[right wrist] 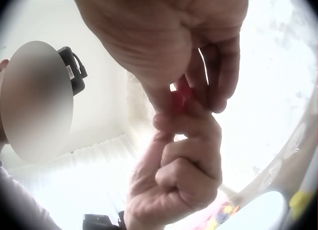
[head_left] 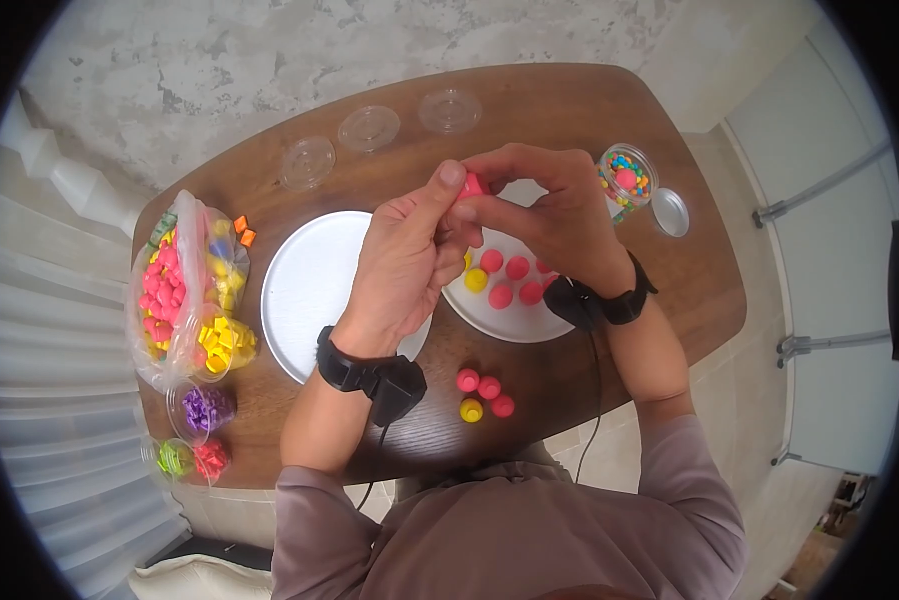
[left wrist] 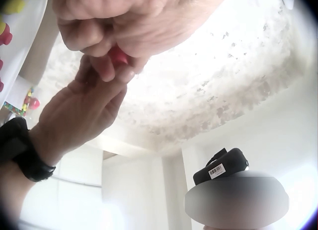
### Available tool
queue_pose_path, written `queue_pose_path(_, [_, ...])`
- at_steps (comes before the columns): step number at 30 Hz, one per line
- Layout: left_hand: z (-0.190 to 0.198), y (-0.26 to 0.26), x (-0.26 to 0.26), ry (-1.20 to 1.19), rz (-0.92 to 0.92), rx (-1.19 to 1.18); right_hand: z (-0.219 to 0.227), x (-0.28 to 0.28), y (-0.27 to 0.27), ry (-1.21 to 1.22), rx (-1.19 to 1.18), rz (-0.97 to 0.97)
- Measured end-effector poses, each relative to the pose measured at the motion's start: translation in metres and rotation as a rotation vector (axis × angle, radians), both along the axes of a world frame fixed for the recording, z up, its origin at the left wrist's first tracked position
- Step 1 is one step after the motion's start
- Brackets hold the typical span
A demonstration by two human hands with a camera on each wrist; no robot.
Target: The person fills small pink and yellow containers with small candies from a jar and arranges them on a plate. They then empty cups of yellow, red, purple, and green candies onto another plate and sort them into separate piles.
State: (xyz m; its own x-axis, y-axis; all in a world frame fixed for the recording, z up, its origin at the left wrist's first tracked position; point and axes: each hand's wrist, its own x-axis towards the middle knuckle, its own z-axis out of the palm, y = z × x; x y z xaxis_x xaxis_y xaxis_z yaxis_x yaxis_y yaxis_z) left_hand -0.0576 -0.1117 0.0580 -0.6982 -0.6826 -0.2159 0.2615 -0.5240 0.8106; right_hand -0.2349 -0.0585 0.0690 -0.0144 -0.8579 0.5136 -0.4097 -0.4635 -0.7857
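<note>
Both hands meet over the table, raised in front of the body, with a small pink piece (head_left: 472,186) between them. My left hand (head_left: 394,250) pinches it between thumb and finger, the other fingers curled in. From the right, my right hand (head_left: 554,205) grips the same piece with thumb and forefinger. Fingers cover most of it; only a red-pink bit (right wrist: 183,98) shows in the right wrist view. Below the right hand, a white plate (head_left: 544,328) carries several round pink pieces (head_left: 500,295) and a yellow one (head_left: 476,280). Under the left hand lies another white plate (head_left: 304,290).
Near the front edge sit several loose pink pieces (head_left: 467,380) and a yellow one (head_left: 471,410). At left stand a plastic bag (head_left: 154,360) of colourful pieces and cups of purple (head_left: 207,408) and yellow bows. Clear lids (head_left: 369,128) lie behind; a candy jar (head_left: 626,175) stands right.
</note>
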Motion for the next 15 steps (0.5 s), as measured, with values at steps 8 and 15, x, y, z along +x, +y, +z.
queue_pose_path(8, [-0.02,-0.018,0.001,0.385,0.07,0.312,-0.003,0.008,-0.001,-0.018,-0.025,-0.193])
queue_pose_path(15, [-0.024,-0.019,0.004,0.541,0.033,0.379,-0.007,0.026,0.007,0.384,-0.245,-0.06])
